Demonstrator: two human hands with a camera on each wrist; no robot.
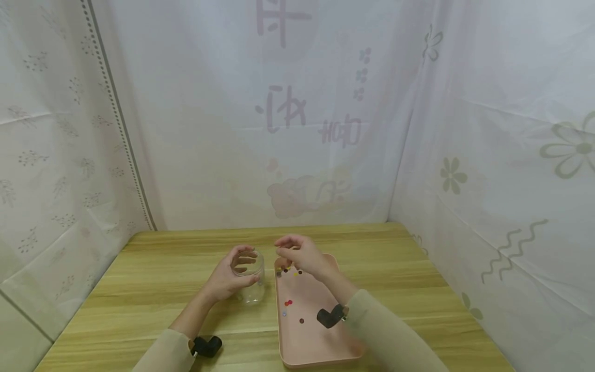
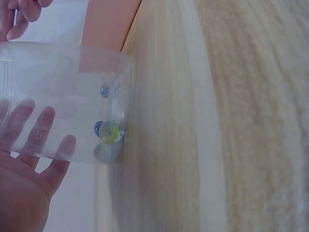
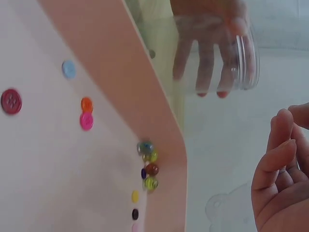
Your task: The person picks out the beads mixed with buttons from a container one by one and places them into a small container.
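Observation:
My left hand (image 1: 226,276) grips a clear plastic jar (image 1: 253,289) that stands upright on the table, fingers and thumb around its upper part. In the left wrist view a few glass marbles (image 2: 110,132) lie at the jar's bottom. My right hand (image 1: 304,256) hovers over the far left corner of a pink tray (image 1: 321,330), right of the jar's mouth. Its fingers are bent, with fingertips close to the thumb; whether something sits between them is hidden. Below it, several marbles (image 3: 151,168) cluster against the tray wall in the right wrist view.
Loose buttons lie in the tray: a dark red button (image 3: 11,101), a light blue button (image 3: 68,69), an orange button (image 3: 86,104) and a pink button (image 3: 86,121). Patterned white curtains (image 1: 209,129) enclose the wooden table (image 1: 116,310) at the back and sides.

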